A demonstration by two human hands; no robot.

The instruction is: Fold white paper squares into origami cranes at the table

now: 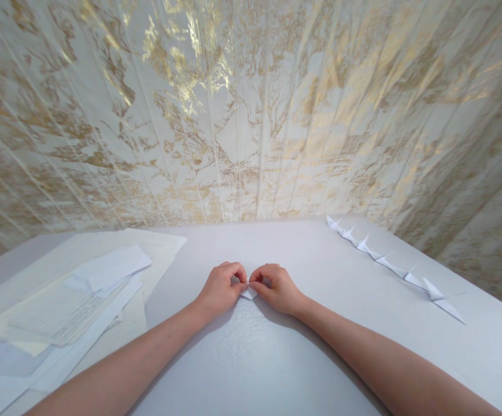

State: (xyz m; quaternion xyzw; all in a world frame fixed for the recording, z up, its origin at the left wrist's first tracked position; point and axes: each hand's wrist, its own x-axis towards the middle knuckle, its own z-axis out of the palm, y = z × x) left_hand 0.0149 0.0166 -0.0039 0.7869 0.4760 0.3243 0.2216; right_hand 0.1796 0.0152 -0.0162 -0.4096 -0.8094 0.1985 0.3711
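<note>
Pinching one small white paper piece (249,294) between your two hands, you hold it just above or against the tabletop, near the middle of your view; which of the two, you cannot tell. Your left hand (224,287) has its thumb and forefinger closed on one side of the piece, and your right hand (277,286) does the same on the other, the fingertips of both nearly meeting at its top. Its lower part shows beneath them, coming to a point toward you.

Over to your right, six folded paper figures (412,280) stand in one slanting line, well apart from your hands. On your left lies one overlapping spread of loose sheets (164,245), too layered to count; one sheet with lines of writing (55,315) shows among them. One white table (251,358) bears everything, and gold-patterned drapery (237,138) fills the background.
</note>
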